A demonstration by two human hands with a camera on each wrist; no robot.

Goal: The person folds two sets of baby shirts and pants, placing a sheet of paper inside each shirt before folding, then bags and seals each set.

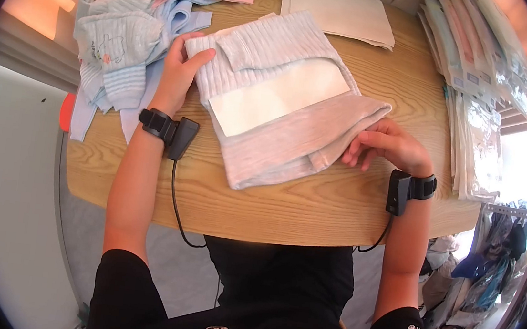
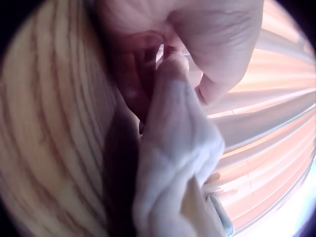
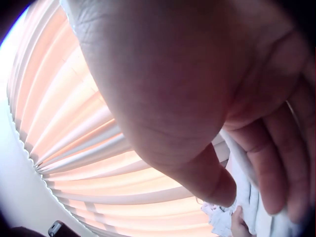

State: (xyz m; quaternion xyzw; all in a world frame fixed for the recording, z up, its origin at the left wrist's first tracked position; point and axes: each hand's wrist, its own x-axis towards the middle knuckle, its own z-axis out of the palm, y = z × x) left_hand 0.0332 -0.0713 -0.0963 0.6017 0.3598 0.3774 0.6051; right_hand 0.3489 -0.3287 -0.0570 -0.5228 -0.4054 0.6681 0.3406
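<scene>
A pale ribbed knit garment (image 1: 294, 126) is folded around a white card sheet (image 1: 277, 98), its lower part turned up over the card's bottom edge. My left hand (image 1: 180, 70) grips the garment's upper left edge, thumb on top and fingers beneath. In the left wrist view the bunched fabric (image 2: 173, 143) runs out from between thumb and fingers. At the garment's lower right edge is my right hand (image 1: 392, 145), its fingers loosely bent right by the fold. From the right wrist, the thumb (image 3: 217, 182) stands apart from the fingers, with pale fabric beyond them.
A heap of pale blue and pink knit clothes (image 1: 122, 31) lies at the table's left. More white card sheets (image 1: 343, 11) lie at the back. Clear-bagged garments (image 1: 477, 59) are stacked along the right edge. Below right stands a rack (image 1: 491, 275) of packed items.
</scene>
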